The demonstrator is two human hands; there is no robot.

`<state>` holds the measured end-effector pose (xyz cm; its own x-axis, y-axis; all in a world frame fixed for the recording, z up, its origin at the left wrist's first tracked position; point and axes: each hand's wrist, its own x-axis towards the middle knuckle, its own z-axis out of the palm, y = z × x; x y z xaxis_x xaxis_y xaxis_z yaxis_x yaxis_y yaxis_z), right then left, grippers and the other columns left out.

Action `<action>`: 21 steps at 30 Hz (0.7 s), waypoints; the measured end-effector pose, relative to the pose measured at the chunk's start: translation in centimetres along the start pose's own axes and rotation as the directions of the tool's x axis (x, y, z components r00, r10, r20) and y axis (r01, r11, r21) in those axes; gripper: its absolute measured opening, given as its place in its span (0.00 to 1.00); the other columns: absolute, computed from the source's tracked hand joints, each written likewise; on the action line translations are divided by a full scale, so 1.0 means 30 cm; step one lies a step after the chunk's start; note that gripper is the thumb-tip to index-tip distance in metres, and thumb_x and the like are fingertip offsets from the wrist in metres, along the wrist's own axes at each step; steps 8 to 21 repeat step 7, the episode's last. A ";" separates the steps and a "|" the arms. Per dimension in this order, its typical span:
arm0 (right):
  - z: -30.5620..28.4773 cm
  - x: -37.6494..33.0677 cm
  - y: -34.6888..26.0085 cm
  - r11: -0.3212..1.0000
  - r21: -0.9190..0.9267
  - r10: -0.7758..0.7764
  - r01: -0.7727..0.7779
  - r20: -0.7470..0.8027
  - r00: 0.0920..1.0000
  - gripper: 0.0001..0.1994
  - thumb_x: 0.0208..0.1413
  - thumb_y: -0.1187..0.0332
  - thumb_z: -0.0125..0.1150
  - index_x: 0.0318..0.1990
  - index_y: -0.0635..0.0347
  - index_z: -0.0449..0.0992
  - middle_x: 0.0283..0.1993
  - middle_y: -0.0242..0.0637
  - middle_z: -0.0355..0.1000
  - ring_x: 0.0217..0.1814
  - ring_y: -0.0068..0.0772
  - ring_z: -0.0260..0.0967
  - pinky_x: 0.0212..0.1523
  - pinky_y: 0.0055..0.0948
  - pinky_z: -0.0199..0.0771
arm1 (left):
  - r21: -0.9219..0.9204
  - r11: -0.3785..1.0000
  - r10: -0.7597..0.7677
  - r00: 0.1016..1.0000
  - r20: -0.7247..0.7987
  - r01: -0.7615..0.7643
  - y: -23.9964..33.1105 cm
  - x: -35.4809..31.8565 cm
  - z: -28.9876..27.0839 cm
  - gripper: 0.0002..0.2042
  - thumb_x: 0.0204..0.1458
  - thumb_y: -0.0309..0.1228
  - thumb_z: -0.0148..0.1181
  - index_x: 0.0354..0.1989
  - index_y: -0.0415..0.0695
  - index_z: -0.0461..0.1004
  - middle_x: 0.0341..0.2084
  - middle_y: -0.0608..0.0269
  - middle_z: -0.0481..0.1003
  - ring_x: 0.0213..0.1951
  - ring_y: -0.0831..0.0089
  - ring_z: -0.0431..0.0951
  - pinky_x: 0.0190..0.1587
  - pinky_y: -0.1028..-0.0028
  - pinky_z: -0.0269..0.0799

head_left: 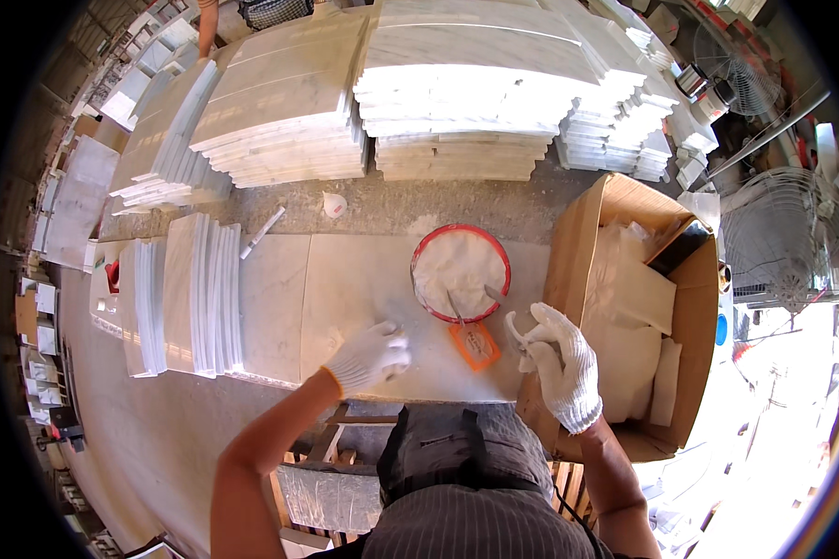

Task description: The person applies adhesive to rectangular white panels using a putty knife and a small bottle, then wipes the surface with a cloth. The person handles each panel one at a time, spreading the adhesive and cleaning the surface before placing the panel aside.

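Observation:
My right hand (569, 371), in a white knit glove, is closed on a thin, curled white strip (515, 328) at its fingertips; its material is unclear. It is beside the open cardboard box. My left hand (371, 360), gloved too, hovers over or rests on the pale stone slab (331, 279); its fingers are curled and I see nothing in them. Between and beyond my hands stands a red-rimmed round tub (457, 265) of white powder or paste, with two scraper-like tools (454, 303) in it. An orange card-like piece (475, 345) lies against its near side.
The cardboard box (548, 298) holds white sheets and a dark item. Upright white slabs (200, 298) stand at the left, near a white marker-like stick (263, 233). Tall slab stacks (466, 88) line the far side. Fans (778, 242) stand right. Another person's arm (208, 28) shows far left.

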<state>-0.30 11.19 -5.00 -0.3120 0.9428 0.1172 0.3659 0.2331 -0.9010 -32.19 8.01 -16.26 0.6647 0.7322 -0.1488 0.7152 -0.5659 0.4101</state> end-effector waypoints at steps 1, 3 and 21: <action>0.003 -0.002 -0.007 0.999 0.024 0.036 -0.036 0.006 0.999 0.16 0.60 0.81 0.54 0.56 0.69 0.71 0.46 0.46 0.76 0.29 0.30 0.77 0.37 0.28 0.79 | -0.022 0.999 -0.024 0.987 0.160 0.028 -0.013 -0.047 -0.013 0.06 0.41 0.29 0.65 0.29 0.55 0.76 0.33 0.69 0.77 0.43 0.62 0.75 0.42 0.62 0.72; 0.004 0.008 -0.026 1.000 0.023 0.020 -0.020 0.015 1.000 0.17 0.60 0.81 0.51 0.57 0.72 0.69 0.38 0.40 0.76 0.28 0.26 0.76 0.45 0.29 0.77 | -0.047 0.999 -0.024 0.999 -0.049 0.021 -0.054 -0.101 0.014 0.04 0.44 0.32 0.63 0.29 0.55 0.76 0.31 0.69 0.75 0.40 0.62 0.74 0.43 0.61 0.72; 0.007 0.013 -0.008 1.000 0.020 0.002 -0.003 0.069 0.998 0.18 0.62 0.79 0.50 0.59 0.72 0.68 0.34 0.37 0.76 0.28 0.27 0.76 0.61 0.30 0.70 | -0.157 0.985 0.024 0.960 -0.277 -0.070 -0.004 0.014 0.044 0.06 0.44 0.37 0.64 0.31 0.58 0.79 0.34 0.71 0.77 0.43 0.62 0.75 0.47 0.61 0.73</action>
